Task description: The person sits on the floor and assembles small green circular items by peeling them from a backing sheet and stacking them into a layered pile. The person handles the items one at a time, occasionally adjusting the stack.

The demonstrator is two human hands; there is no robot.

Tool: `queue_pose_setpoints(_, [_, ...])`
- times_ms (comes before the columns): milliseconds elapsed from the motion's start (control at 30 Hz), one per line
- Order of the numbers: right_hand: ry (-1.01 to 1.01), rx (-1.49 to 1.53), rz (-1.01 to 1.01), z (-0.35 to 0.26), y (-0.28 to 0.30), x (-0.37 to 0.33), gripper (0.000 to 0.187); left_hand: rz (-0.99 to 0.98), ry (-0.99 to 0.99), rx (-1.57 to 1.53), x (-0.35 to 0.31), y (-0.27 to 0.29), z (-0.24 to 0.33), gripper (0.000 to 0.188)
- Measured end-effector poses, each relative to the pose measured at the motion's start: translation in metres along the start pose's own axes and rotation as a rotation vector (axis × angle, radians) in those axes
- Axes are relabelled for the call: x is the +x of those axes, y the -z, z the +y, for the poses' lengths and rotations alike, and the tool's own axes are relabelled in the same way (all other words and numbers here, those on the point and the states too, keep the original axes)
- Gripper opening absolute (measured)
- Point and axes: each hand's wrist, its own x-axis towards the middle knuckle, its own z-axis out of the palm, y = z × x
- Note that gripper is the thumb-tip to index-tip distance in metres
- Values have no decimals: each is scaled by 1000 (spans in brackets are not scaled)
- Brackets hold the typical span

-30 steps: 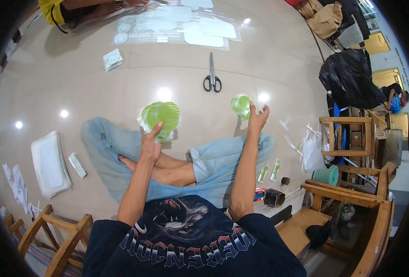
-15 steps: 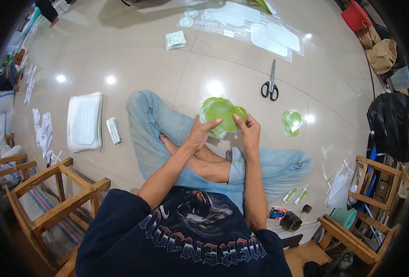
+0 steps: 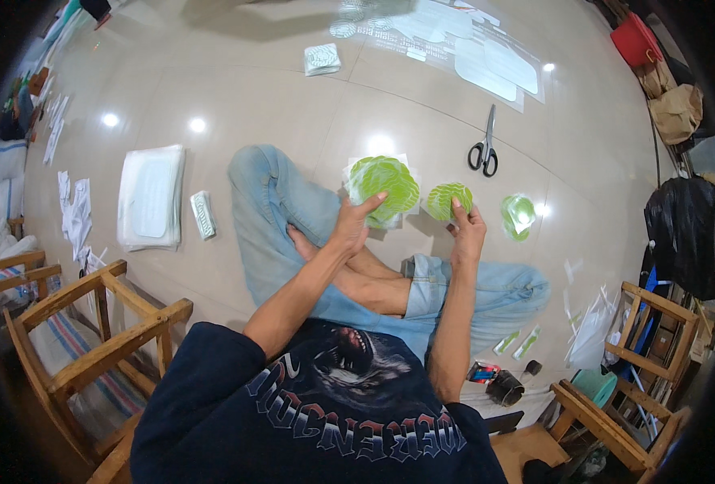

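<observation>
I sit cross-legged on a pale tiled floor. My left hand (image 3: 352, 227) holds a stack of large green round paper pieces in clear wrap (image 3: 383, 189). My right hand (image 3: 467, 235) pinches a smaller green round piece (image 3: 448, 200), held apart to the right of the stack. Another small green round piece (image 3: 519, 216) lies on the floor beyond my right knee. Black-handled scissors (image 3: 484, 149) lie on the floor a little farther out.
A wooden chair (image 3: 91, 323) stands at my left, another wooden chair (image 3: 639, 339) at my right. White folded stacks (image 3: 152, 196) and a small packet (image 3: 203, 214) lie left. Clear sheets (image 3: 454, 40) cover the far floor; dark small items (image 3: 502, 385) sit by my right hip.
My view swung rightward over the floor. My hands, together on the green stack half a second ago, have parted; the right hand now holds a small green piece by itself.
</observation>
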Motion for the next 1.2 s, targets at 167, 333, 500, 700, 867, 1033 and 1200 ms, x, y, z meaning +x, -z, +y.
queue_pose_setpoints(167, [451, -349, 142, 18, -22, -1, 35, -13, -3, 0, 2, -1, 0, 52])
queue_pose_setpoints(333, [189, -204, -233, 26, -39, -10, 29, -85, 14, 45, -4, -6, 0, 47])
queue_pose_setpoints(500, [121, -212, -254, 20, -32, -15, 24, -46, 47, -61, -7, -12, 10, 46])
queue_pose_setpoints(700, [304, -190, -150, 19, -39, -19, 28, -67, 22, 30, -3, -7, 4, 47])
queue_pose_setpoints(867, [300, -55, -133, 13, -41, -22, 24, -52, 7, 22, -3, -7, 2, 47])
queue_pose_setpoints(1033, [325, -63, -61, 16, -31, -15, 21, -28, 6, 14, -2, -6, 1, 47])
queue_pose_setpoints(1200, [210, 141, -1, 12, -20, -8, 25, -37, -2, 11, 1, 1, 0, 58])
